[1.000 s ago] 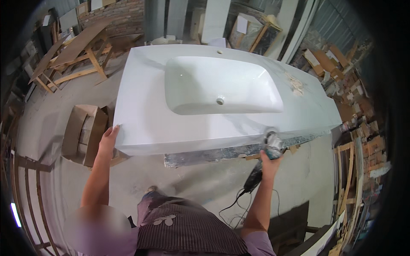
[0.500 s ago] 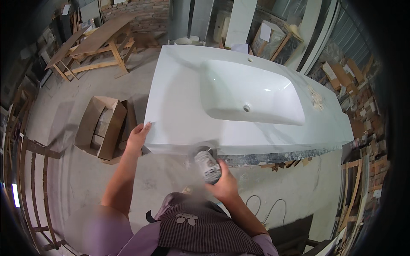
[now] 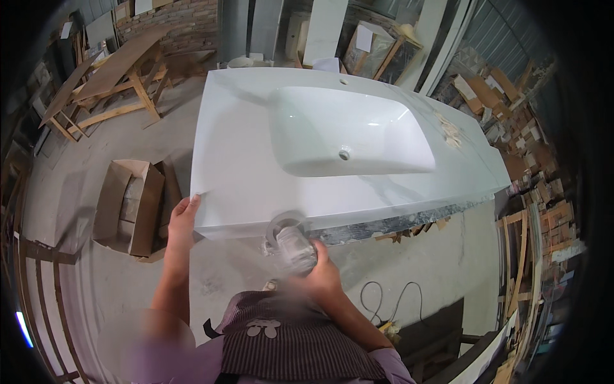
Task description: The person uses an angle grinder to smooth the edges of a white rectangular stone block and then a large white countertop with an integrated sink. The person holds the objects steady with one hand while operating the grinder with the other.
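Observation:
A white washbasin countertop (image 3: pixel 236 173) with faint grey veining has a rectangular basin (image 3: pixel 345 128) set into it. My left hand (image 3: pixel 183 214) grips its left edge near the front corner, thumb on the top; the other fingers are partly hidden. In my right hand (image 3: pixel 323 275) is an angle grinder (image 3: pixel 295 248), its body blurred and dusty. The round guard or disc at its head sits at the countertop's front edge, left of the basin; exact contact is hard to make out. Pale dust blurs the air below the tool.
Under the countertop runs a dark, dusty support (image 3: pixel 377 225). An open cardboard box (image 3: pixel 128 211) stands on the floor to the left. A looped cable (image 3: pixel 390 307) lies on the floor at right. Pale crumpled gloves (image 3: pixel 449 131) rest right of the basin. A wooden trestle table (image 3: pixel 118 64) stands far left.
The whole view has swung, so the countertop appears farther left and slightly tilted. The grinder remains along the front edge, its round head showing more face-on. My left hand keeps its hold.

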